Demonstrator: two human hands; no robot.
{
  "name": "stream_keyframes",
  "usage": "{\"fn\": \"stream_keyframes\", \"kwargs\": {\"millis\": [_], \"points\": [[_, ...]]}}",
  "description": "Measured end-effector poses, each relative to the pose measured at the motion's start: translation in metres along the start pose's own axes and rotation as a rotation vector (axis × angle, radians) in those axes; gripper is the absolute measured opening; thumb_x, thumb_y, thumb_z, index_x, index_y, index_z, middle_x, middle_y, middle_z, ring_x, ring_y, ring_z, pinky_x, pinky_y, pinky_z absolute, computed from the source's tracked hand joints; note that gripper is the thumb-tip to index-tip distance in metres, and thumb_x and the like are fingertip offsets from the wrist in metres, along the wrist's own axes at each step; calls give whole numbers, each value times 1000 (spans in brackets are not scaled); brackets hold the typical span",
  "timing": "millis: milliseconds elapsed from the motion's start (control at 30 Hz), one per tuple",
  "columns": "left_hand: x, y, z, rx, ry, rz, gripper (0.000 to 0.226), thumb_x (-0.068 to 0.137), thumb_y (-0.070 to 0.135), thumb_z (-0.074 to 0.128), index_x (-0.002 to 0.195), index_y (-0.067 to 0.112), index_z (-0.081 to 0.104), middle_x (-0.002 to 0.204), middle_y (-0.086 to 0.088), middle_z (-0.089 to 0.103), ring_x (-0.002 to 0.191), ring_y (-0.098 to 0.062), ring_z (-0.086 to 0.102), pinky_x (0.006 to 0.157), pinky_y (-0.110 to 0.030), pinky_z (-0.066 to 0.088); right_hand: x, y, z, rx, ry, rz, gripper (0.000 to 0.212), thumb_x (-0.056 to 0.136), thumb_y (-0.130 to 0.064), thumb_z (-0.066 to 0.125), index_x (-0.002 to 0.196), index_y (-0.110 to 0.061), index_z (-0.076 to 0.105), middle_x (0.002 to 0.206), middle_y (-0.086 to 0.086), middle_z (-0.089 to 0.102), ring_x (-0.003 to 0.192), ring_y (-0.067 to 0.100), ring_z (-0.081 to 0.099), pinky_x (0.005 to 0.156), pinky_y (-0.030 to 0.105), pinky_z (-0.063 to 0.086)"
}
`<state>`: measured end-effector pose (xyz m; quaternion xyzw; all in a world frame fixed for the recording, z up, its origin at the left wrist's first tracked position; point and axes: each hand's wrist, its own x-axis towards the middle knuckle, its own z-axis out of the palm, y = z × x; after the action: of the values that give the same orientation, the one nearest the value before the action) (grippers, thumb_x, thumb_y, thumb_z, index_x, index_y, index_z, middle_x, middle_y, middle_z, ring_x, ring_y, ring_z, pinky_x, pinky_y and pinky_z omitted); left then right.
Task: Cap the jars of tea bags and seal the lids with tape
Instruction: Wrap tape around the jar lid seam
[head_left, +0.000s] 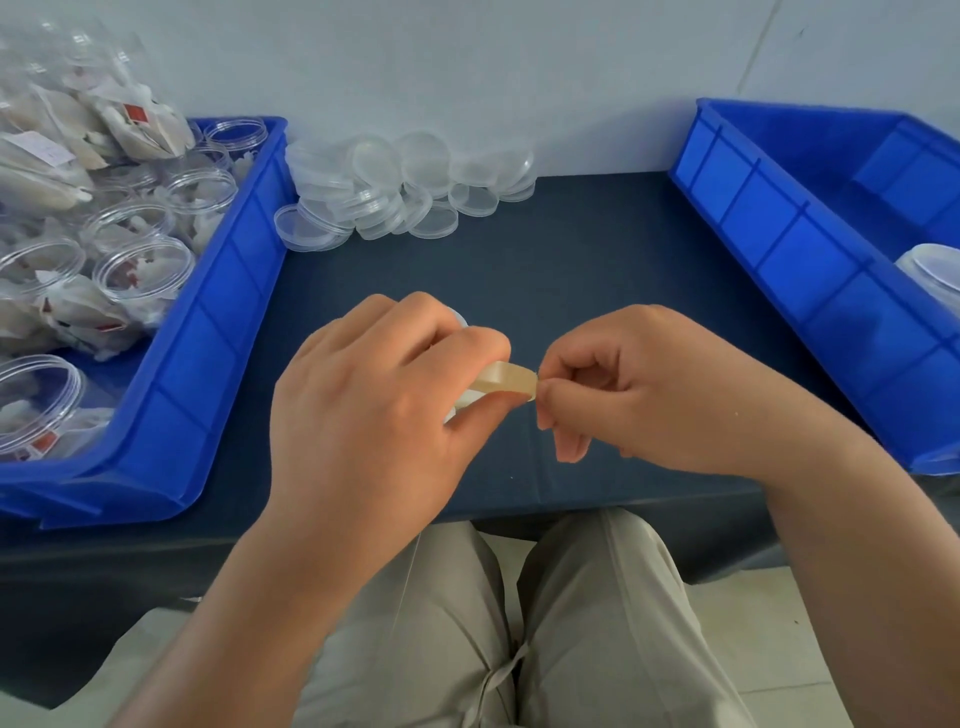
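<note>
Two hands engaged: our left hand (374, 395) grips the tape roll (506, 382), fingers curled; our right hand (639, 384) pinches its edge.

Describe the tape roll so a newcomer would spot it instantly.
Between the left blue bin and right blue bin, above the dark table, the left hand grips the tape roll. It is tan and opaque, unlike the clear lids behind.

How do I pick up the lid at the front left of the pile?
Probably pinch the near rim of the front lid, coming from the table side in front. It lies flat and thin, and the other lids crowd its back and right.
</note>
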<state>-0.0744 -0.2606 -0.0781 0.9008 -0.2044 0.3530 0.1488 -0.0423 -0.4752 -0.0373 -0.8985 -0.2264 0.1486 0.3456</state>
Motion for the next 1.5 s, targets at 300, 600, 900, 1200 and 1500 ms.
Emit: {"fn": "stream_keyframes", "kwargs": {"millis": [300,600,900,1200,1500], "points": [[-7,-7,3,-193,38,-166,27,90,52,79,99,28,72,94,15,57,78,-12,52,66,-30,41,0,24,5,132,241,33,23,79,-33,61,66,-19,73,63,-4,75,45,8,46,45,21,37],[-10,-8,6,-172,53,-168,37,92,56,78,98,19,75,94,18,50,73,-20,56,62,-32,43,7,20,34,143,250,-82,42,99,-62,55,83,-24,62,71,-1,67,55,4,49,53,18,40],[-11,-9,8,-177,39,-184,37,88,55,81,99,20,76,93,17,53,74,-19,56,64,-31,42,8,23,55,201,402,-190,27,109,-25,56,85,-16,61,68,3,51,57,11,41,53,15,33],[-19,-10,10,-597,-13,-480,27,76,56,82,94,41,66,92,17,68,89,-11,66,71,-10,46,9,40,68,571,589,-139,36,98,-36,53,69,-14,52,60,4,51,59,14,45,58,26,41],[-24,-18,33,-1178,-147,-739,31,70,56,88,94,42,75,84,14,68,80,-10,64,78,-33,56,5,53,69,878,13,-309,56,107,-52,56,156,-27,45,100,8,70,86,23,68,80,31,54]]}}
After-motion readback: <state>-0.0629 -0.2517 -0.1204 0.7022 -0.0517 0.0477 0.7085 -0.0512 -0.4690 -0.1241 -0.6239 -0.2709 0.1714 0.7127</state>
